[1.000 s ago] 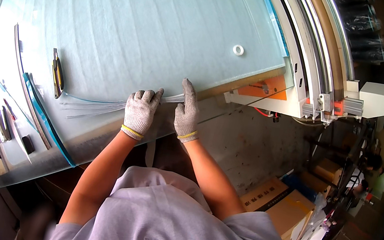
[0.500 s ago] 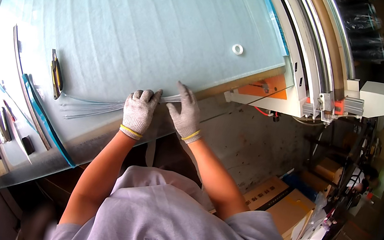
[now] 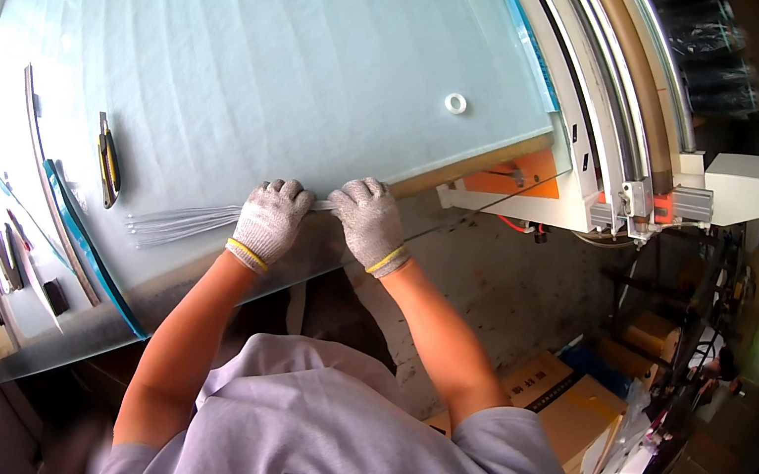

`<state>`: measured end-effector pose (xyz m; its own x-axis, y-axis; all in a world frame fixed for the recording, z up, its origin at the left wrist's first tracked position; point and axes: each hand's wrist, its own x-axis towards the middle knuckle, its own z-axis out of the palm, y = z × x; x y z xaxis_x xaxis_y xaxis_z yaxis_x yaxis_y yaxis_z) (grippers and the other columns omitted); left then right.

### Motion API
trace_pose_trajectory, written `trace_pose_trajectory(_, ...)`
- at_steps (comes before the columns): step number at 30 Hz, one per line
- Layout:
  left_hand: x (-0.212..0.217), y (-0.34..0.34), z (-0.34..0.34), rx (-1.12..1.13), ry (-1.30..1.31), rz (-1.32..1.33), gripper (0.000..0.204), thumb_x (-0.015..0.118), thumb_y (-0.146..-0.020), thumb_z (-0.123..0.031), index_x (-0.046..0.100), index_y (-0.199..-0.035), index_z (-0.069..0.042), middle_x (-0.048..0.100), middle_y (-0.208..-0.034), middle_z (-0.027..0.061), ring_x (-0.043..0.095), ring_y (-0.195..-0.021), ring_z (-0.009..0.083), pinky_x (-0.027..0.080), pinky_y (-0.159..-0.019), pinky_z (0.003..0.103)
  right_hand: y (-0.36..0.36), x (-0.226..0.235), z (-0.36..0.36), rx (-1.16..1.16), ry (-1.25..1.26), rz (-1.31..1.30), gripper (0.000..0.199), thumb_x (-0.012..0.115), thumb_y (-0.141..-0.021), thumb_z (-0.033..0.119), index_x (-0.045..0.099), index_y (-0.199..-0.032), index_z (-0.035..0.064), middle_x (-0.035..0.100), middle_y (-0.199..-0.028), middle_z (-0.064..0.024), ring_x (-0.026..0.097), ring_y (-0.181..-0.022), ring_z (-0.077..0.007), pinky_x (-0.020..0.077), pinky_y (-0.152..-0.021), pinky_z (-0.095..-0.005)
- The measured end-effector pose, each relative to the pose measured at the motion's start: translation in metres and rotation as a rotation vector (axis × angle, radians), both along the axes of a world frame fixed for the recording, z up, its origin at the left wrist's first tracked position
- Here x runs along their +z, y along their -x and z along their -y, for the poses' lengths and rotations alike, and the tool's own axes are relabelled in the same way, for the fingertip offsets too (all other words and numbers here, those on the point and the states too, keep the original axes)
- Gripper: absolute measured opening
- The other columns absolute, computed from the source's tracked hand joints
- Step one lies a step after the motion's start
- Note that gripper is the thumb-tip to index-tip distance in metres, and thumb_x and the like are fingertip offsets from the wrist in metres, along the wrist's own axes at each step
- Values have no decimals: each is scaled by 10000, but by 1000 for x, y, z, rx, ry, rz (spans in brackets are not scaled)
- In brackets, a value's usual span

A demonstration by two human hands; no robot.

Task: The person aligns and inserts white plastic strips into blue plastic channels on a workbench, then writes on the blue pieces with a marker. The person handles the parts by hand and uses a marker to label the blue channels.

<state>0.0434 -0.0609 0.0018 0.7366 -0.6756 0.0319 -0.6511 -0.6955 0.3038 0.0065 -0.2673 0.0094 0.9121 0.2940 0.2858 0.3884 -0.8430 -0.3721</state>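
Observation:
A bundle of thin, pale, translucent strips (image 3: pixel 186 224) lies along the near edge of the table, its loose ends fanned out to the left. My left hand (image 3: pixel 272 221), in a grey knit glove with a yellow cuff, is closed over the bundle's middle. Close to its right, my right hand (image 3: pixel 368 222), gloved the same way, has its fingers curled round the right end of the strips. A short stretch of the bundle shows between both hands. The strips under my fingers and palms are hidden.
The table is covered by a pale blue-green sheet (image 3: pixel 261 46). A black-and-yellow utility knife (image 3: pixel 108 163) lies left of the strips; a white ring (image 3: pixel 455 103) sits toward the right. Blue edging (image 3: pixel 91 249) and several tools lie far left. A machine rail (image 3: pixel 616 86) borders the right; cardboard boxes (image 3: pixel 563 398) stand below.
My right hand's fingers were stretched out and apart; now they are curled round the strips. My left hand and the bundle have shifted only slightly.

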Motion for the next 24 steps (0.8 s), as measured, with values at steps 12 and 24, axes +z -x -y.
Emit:
trace_pose_trajectory(12, 25, -1, 4, 188, -88, -257, 208, 581, -966, -265, 644, -1056, -89, 714, -960, 153, 706, -827, 364, 552, -741, 482, -31, 7, 80, -263, -272, -135, 305, 730, -879, 180, 693, -1160, 67, 671, -1157, -148, 610, -1102, -363, 513, -957, -454)
trace_pose_trajectory(24, 64, -3, -9, 413, 132, -345, 159, 631, -971, -239, 650, -1012, -86, 707, -893, 162, 692, -788, 389, 538, -696, 485, -116, -31, 178, -407, -90, -94, 325, 678, -917, 104, 681, -1242, 109, 723, -1091, -103, 671, -994, -296, 540, -855, -408)
